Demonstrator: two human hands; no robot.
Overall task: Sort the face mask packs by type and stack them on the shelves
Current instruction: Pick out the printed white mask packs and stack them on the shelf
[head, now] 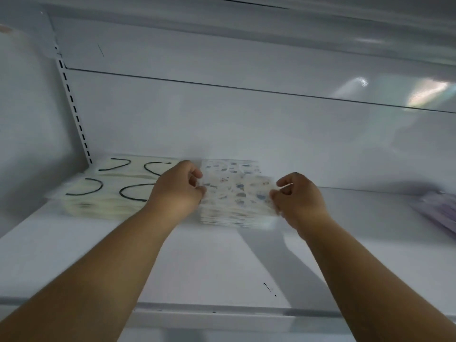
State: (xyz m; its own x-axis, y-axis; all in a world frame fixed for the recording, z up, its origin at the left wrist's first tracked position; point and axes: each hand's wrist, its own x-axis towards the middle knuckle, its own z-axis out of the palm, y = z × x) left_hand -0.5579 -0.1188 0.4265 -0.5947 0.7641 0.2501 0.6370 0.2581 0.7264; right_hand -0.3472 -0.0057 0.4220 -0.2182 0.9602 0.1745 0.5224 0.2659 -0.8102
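Observation:
A patterned face mask pack point(238, 191), white with small blue and tan prints, lies on top of a stack of like packs point(234, 217) on the white shelf point(197, 262). My left hand point(176, 192) pinches the pack's left edge and my right hand point(299, 196) pinches its right edge. To the left, two stacks of cream packs with black ear loops point(108, 193) sit side by side, the nearer one partly hidden behind my left hand.
Purple mask packs point(438, 211) lie at the shelf's far right edge. A slotted upright rail point(74, 107) runs up the back left corner. Another shelf point(246, 33) hangs overhead. The shelf's front lip point(212, 311) is near my forearms.

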